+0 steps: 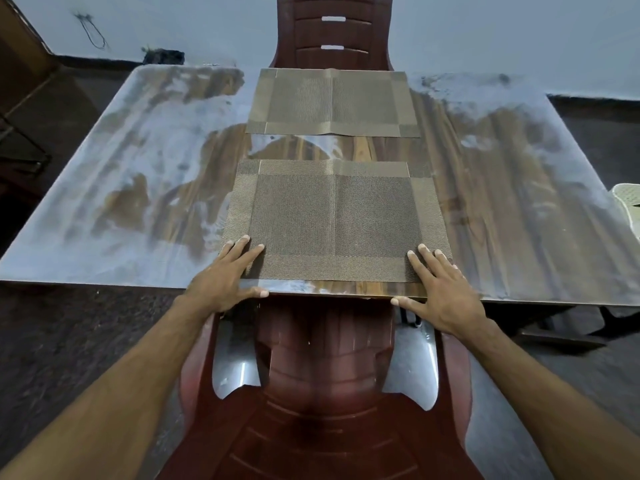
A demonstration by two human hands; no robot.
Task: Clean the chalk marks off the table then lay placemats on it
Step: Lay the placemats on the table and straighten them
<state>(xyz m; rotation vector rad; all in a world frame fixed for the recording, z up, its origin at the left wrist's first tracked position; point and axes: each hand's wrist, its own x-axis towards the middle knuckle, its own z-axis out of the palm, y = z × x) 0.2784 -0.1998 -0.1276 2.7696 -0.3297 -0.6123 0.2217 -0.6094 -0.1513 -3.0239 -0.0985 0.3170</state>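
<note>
A rectangular woven placemat in brown-gold mesh lies flat on the near middle of the table, its near edge just short of the table's front edge; it has a darker central field, lighter bordering bands, a faint crease down its centre and small square blocks at the corners. The left hand rests on its near-left corner with fingers straight and spread, pressing flat, the thumb stretched along the table's edge. The right hand lies the same way on the near-right corner — fingers extended and flat on the weave, thumb out along the table's rim; neither hand curls round anything. Beyond, apart from the first by a strip of bare tabletop, a second woven placemat of the same brown-gold pattern lies flat at the far middle, reaching the far edge. The glossy wood-grain rectangular table shows dark brown streaked boards in the centre and pale, cloudy whitish smears over its left side and far right corner. A dark red moulded plastic chair stands under the near edge between the arms, and a matching red slatted plastic chair back rises behind the far edge. At the right edge of the view lies a pale, patterned object, only partly visible.
</note>
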